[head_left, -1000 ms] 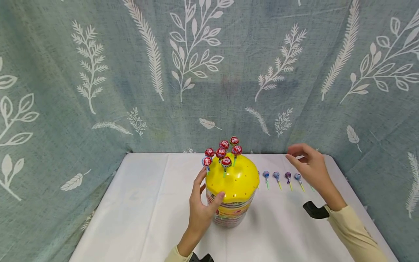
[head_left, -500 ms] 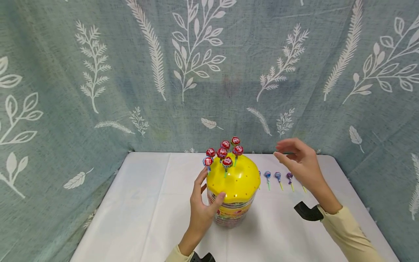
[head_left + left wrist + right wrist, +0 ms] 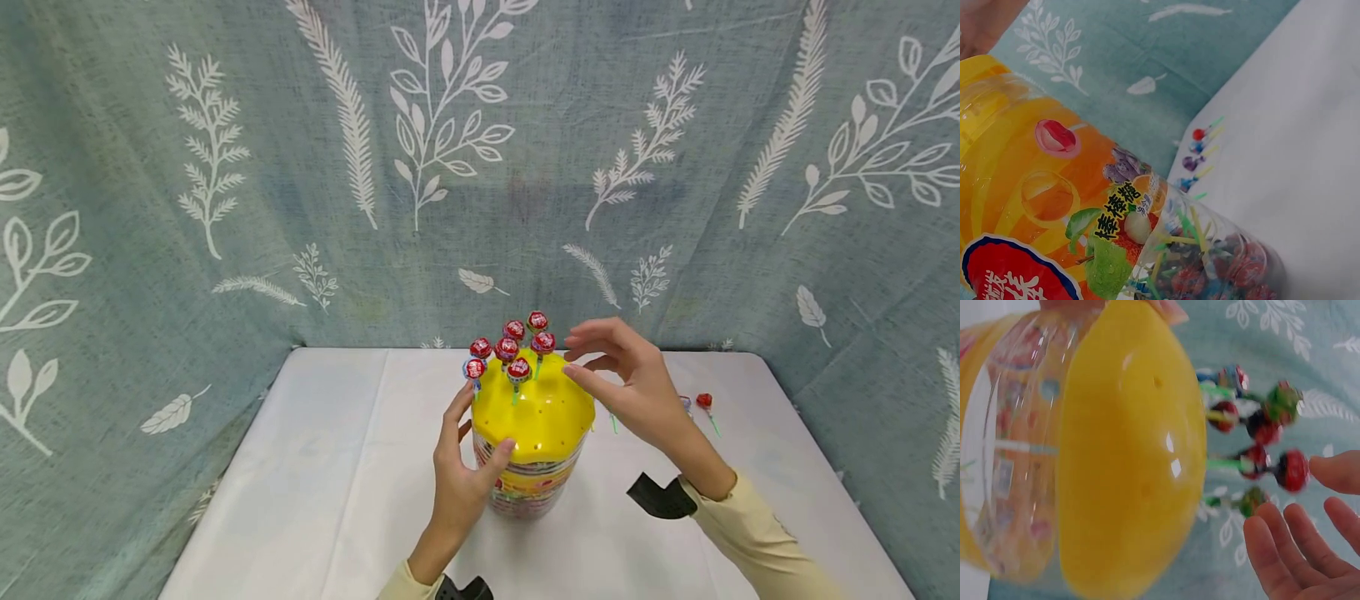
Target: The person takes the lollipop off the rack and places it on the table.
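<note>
A clear plastic jar (image 3: 528, 492) with a bumpy yellow lid (image 3: 558, 421) stands upright on the table. Several red-wrapped lollipops (image 3: 518, 371) stick up from holes toward the lid's back and left. My left hand (image 3: 461, 492) grips the jar's left side near the lid, thumb in front. Over the lid's right edge my right hand (image 3: 637, 392) hovers, fingers bent loosely and apart, holding nothing. In the right wrist view, its thumb and fingertips are close to a red lollipop (image 3: 1294, 470); contact cannot be made out. Packed lollipops (image 3: 1247, 269) show inside the jar in the left wrist view.
On the white table (image 3: 337, 467), right of the jar, lies a row of loose lollipops, partly hidden by the right hand; a red lollipop (image 3: 704, 401) is at its right end. A green leaf-print curtain (image 3: 480, 167) hangs behind and at both sides.
My right hand has moved left from above the row of loose lollipops to the jar's lid, uncovering the row's right end. The left hand and jar have kept their place.
</note>
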{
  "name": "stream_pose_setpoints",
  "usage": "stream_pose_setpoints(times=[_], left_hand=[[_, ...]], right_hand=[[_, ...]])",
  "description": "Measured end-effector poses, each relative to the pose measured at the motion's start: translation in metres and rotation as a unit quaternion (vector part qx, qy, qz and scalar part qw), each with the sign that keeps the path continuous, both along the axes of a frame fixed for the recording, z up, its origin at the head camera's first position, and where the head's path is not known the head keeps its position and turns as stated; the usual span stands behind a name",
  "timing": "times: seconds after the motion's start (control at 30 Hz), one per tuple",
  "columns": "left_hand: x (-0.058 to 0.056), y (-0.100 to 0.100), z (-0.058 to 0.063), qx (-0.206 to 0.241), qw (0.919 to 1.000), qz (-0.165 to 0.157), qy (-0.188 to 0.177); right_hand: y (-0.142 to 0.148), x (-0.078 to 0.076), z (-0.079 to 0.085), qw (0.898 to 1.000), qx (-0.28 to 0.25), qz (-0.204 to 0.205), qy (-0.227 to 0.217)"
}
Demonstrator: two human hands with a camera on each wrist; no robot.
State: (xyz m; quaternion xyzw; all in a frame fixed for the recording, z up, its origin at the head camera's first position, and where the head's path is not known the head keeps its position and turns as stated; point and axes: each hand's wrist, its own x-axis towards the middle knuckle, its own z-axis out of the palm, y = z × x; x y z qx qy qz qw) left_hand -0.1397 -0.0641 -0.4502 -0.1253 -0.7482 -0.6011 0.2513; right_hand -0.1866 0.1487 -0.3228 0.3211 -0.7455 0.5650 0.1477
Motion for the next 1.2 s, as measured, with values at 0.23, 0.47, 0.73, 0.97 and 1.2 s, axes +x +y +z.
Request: stream_pose_setpoints(times=[0.23,0.47,0.73,0.97,1.2], left_hand=[[0.001,0.003,0.003,-0.004,1.0000,0.003,0.003],[0.012,0.007,0.029,0.002,0.9999,0.004,0.012],[0.001,0.005,0.004,-0.006,0.9999,0.007,0.012],[0.007,0.006,0.016,0.001,1.0000,0.006,0.005],[0.017,0.007,0.036,0.002,1.0000,0.006,-0.007]], right_hand=[[-0.023,0.000,-0.002,1.000,0.004,-0.001,0.007],[-0.037,0.007,0.011,1.000,-0.010,-0.015,0.005],[-0.036,0.004,0.009,0.999,-0.039,-0.013,0.019],[-0.025,-0.005,0.006,0.996,-0.073,-0.017,0.054],[-0.013,-0.002,0.013,0.995,-0.073,-0.020,0.058]])
